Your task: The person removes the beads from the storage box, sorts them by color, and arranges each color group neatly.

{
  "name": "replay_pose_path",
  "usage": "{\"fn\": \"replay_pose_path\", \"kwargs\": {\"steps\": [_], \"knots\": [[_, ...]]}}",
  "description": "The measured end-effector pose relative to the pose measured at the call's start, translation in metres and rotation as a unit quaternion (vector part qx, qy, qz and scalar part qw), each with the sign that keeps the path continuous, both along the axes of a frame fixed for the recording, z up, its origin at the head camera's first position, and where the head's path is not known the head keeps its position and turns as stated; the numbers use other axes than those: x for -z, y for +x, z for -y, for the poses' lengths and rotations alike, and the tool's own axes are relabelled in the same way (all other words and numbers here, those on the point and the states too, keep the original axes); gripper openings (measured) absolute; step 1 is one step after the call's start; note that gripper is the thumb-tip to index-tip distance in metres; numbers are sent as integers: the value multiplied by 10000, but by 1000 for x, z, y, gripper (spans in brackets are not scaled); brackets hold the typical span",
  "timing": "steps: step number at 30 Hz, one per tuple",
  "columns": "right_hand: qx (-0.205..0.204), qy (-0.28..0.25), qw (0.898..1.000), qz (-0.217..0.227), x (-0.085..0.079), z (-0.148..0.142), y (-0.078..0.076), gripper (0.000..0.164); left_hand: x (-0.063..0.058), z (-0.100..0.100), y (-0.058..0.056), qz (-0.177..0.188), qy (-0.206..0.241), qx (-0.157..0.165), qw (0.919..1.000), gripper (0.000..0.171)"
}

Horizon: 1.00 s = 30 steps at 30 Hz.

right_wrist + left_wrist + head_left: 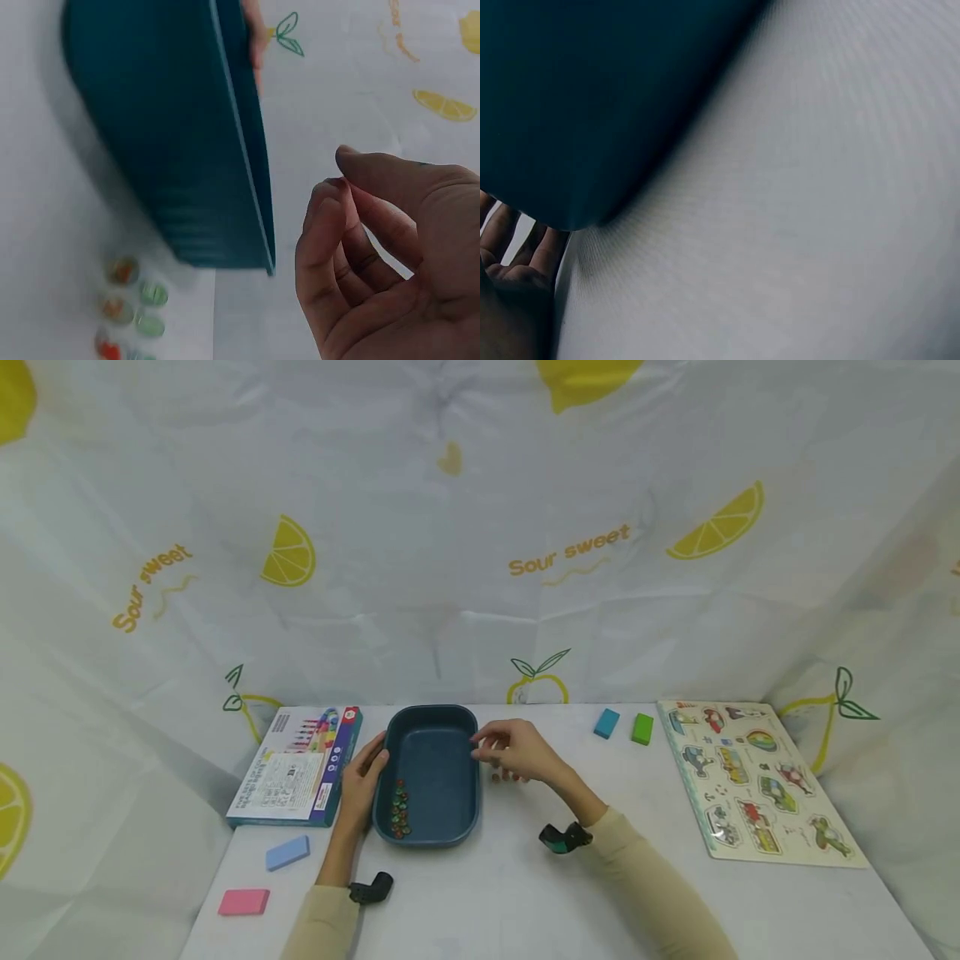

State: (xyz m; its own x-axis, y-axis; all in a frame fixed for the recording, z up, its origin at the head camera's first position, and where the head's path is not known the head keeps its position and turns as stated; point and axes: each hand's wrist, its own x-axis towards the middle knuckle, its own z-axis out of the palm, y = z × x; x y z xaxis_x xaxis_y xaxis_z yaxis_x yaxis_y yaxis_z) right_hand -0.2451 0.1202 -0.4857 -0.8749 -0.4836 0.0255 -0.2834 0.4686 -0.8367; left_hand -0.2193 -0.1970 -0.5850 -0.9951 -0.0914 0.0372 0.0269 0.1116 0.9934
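White fabric (420, 635) printed with yellow lemons hangs behind the white desk (487, 902). Both forearms reach forward; the left hand (362, 783) rests loosely along the outer left side of a dark teal, rounded rectangular tray (438, 777). At its right rim, the right hand (519, 750) hovers, fingers bent, thumb and forefinger narrowly parted, nothing visible between them. Small, round, glossy green and reddish-brown pieces (400, 810) cluster inside along the tray's left wall; more loose pieces (154, 293) lie on the desk, beneath the right hand.
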Motion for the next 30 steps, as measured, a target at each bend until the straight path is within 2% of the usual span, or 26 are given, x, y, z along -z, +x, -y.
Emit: {"fn": "replay_pose_path", "kwargs": {"steps": [5,9,13,18,25,30], "knots": [[-761,-357,9961,273,-5,56,-18,28,1,0,-1,37,-8,69,10000,49],[-1250,87,9909,499,5,95,-30,27,2,0,-1,35,-32,68,10000,48],[-1373,520,9852,888,18,119,-35,21,1,1,0,18,-20,76,10000,48],[-1323,714,9828,1077,30,129,-35,19,1,1,0,14,-19,83,10000,48],[-1422,1104,9816,633,40,131,-33,17,2,1,-2,-10,-56,61,10000,47],[-1432,1165,9813,541,41,133,-32,13,2,2,-1,-34,-29,73,10000,47]]}}
